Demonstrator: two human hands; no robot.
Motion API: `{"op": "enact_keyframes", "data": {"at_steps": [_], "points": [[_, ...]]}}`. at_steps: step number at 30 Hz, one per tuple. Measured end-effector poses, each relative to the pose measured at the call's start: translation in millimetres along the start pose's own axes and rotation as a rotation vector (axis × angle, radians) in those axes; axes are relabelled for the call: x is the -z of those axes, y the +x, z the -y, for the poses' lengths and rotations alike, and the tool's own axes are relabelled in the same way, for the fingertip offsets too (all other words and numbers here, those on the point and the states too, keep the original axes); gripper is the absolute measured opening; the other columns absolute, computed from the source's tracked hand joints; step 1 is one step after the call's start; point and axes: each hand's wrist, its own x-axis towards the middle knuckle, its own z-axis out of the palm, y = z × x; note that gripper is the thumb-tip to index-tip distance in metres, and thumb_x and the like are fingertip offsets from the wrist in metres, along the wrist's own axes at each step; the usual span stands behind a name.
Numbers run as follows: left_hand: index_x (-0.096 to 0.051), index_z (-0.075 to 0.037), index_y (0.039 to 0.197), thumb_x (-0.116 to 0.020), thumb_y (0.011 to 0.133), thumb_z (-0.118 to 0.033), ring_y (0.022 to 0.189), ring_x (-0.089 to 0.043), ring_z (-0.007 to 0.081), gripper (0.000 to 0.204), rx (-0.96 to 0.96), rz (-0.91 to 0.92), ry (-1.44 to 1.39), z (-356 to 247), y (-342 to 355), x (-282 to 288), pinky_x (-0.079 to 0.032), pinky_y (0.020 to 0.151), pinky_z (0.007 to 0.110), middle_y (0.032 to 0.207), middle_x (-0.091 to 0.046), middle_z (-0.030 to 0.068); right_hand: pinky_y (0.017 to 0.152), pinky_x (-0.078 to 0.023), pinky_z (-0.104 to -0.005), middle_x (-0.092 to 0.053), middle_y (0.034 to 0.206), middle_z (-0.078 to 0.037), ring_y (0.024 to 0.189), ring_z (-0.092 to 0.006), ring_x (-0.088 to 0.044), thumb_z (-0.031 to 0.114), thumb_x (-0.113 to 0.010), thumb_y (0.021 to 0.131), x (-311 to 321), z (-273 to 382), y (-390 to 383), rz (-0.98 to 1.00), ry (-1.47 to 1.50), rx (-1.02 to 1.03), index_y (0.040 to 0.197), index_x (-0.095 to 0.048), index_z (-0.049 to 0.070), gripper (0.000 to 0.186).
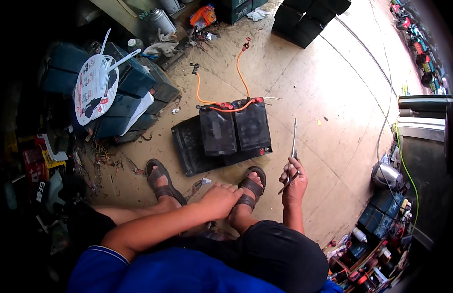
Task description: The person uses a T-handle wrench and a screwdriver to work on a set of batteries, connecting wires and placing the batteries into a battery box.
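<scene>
A royal-blue fabric shirt (182, 269) and dark cloth shorts (281, 251) lie nearest the camera, at 6 o'clock from the picture's centre. Just above centre, toward 12 o'clock, two black, box-shaped batteries (218, 134) sit side by side, overlapping another black block (186, 152) that seems to be beneath them. The left hand (220, 200), at 6 o'clock, is loosely bent beside a brown strapped sandal (251, 187); its underside is hidden, so I cannot tell whether it holds anything or touches the foot. The right hand (294, 183), at 4 o'clock, is closed around a long, slim metal tool (295, 134) pointing up toward 12 o'clock, apart from the batteries; its exact kind is unclear. Two orange insulated leads (238, 67) rise from the batteries' far edge, their metal ends lying on the floor near 11 and 12 o'clock. Red terminals (259, 99) line that edge. My judgement: good handling here means keeping the bare metal from bridging two terminals, and the loose lead ends apart.

For movement, the broadest stretch of tan tiled floor (334, 146) spreads toward 3 o'clock, with small debris. Stacked dark-green batteries (133, 73) crowd 10 o'clock, and black boxes (309, 22) bound 1 o'clock. Mixed clutter edges 4 o'clock, and a bright green thin cable (408, 173) curves down at 3 to 4 o'clock.
</scene>
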Motion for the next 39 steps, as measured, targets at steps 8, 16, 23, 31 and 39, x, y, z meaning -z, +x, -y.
{"op": "enact_keyframes", "data": {"at_steps": [8,16,23,31,39], "points": [[-0.064,-0.004,0.123,-0.060,0.092,-0.016,0.113,-0.065,0.0316,0.034,-0.123,0.119,0.381,-18,-60,69,-0.049,0.092,0.045,0.114,-0.070,0.0136,0.049,-0.033,-0.0214,-0.068,0.102,-0.012,0.060,-0.0066,-0.047,0.044,-0.059,0.109,-19,87,-37,0.046,0.104,0.077,0.122,-0.065,-0.007,0.053],[-0.065,-0.006,0.107,-0.073,0.090,-0.024,0.095,-0.072,0.0315,0.026,0.091,0.189,0.597,-11,-162,193,-0.052,0.082,0.049,0.096,-0.074,0.0104,0.055,-0.044,-0.0238,-0.069,0.080,-0.003,0.060,-0.0063,-0.052,0.020,-0.062,0.108,-42,263,-125,0.235,-0.951,0.611,0.117,-0.072,0.000,0.024],[-0.062,-0.004,0.137,-0.074,0.092,-0.028,0.106,-0.070,0.0395,0.053,0.081,-0.160,0.395,18,-186,227,-0.055,0.091,0.048,0.111,-0.074,0.0204,0.060,-0.048,-0.0268,-0.067,0.078,-0.004,0.062,-0.0085,-0.056,0.025,-0.060,0.107,-127,350,-231,0.210,-1.340,0.938,0.107,-0.070,0.001,0.026],[-0.056,0.000,0.148,-0.075,0.093,-0.036,0.127,-0.065,0.0375,0.068,0.162,-0.038,0.222,48,-190,235,-0.052,0.105,0.043,0.134,-0.069,0.0214,0.069,-0.056,-0.0400,-0.074,0.084,-0.019,0.076,-0.0360,-0.073,0.019,-0.067,0.103,-148,265,-216,0.299,-1.214,1.165,0.101,-0.068,0.001,0.018],[-0.055,-0.002,0.148,-0.076,0.094,-0.033,0.111,-0.070,0.0361,0.065,0.125,-0.064,0.263,64,-193,235,-0.055,0.093,0.043,0.120,-0.074,0.0209,0.062,-0.050,-0.0357,-0.066,0.072,-0.014,0.062,-0.0206,-0.062,0.016,-0.067,0.103,-157,239,-186,0.339,-1.304,1.109,0.098,-0.068,0.001,0.016]]}}
